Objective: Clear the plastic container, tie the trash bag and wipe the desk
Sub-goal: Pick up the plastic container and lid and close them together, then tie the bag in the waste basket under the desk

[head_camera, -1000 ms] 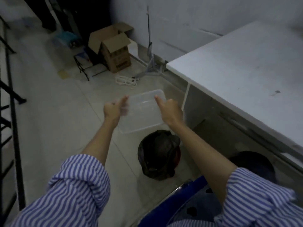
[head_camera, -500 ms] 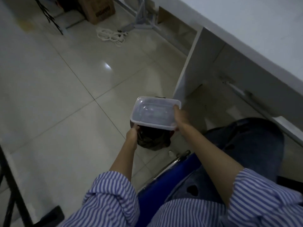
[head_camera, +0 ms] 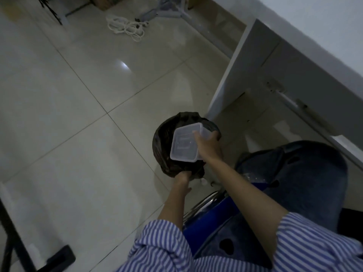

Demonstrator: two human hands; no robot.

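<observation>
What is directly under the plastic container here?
The black trash bag, its open mouth below the plastic container that the right hand holds. The container covers the bag's inside, hiding any contents.

Blue-and-white striped shirt sleeves (head_camera: 163,246) rolled to the elbows, bare forearms, dark blue jeans (head_camera: 306,185)

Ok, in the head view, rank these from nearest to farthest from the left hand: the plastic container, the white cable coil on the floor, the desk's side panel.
From the left hand, which touches the trash bag's near edge:
1. plastic container, just beyond it, over the bag, held by the right hand.
2. desk's side panel, farther, to the right.
3. white cable coil, farthest, at the top of the view.
</observation>
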